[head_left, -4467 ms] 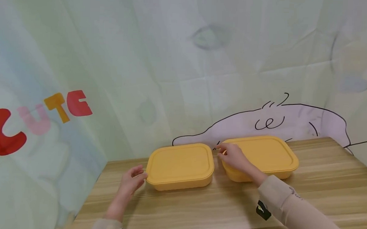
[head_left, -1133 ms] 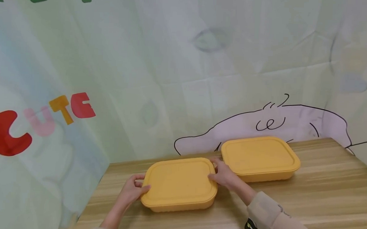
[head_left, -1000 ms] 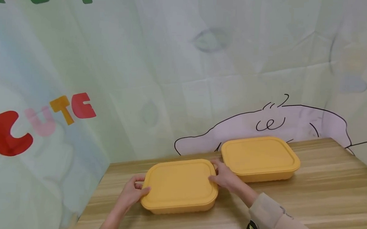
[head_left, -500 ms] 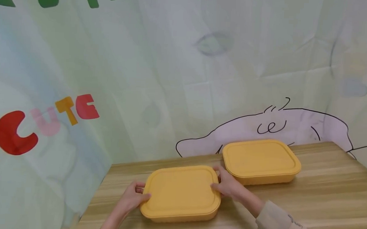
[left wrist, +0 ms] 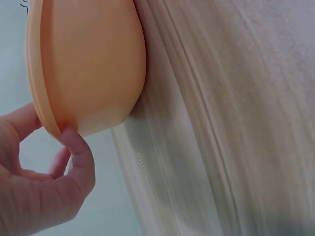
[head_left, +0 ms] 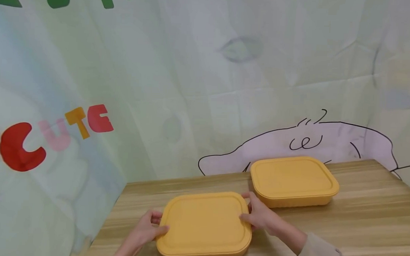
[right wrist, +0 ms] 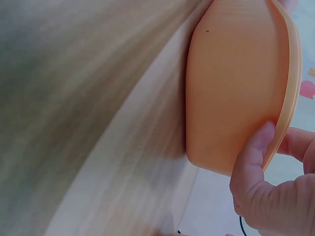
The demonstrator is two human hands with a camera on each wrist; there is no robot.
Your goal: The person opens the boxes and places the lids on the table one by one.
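Observation:
A yellow rectangular food container [head_left: 205, 224] with its lid on stands near the front of the wooden table. My left hand [head_left: 143, 230] pinches its left end, thumb on the lid and fingers below the rim. At the opposite end my right hand [head_left: 262, 216] does the same, with the thumb over the lid's edge. In the left wrist view, a fingertip [left wrist: 74, 135] presses beneath the rim of the container [left wrist: 93, 59]. The right wrist view has a fingertip [right wrist: 266, 132] under the rim too, and the base of the container [right wrist: 236, 88] lies right at the tabletop.
A second yellow lidded container [head_left: 293, 178] of the same look stands behind and to the right, close to my right hand. The wood-grain table [head_left: 368, 209] meets a printed cloth backdrop [head_left: 193, 86] at its back and left edges.
Both hands first reached apart, the right one over the second container. They then took the left container by its ends and drew it towards me. The second container stayed put.

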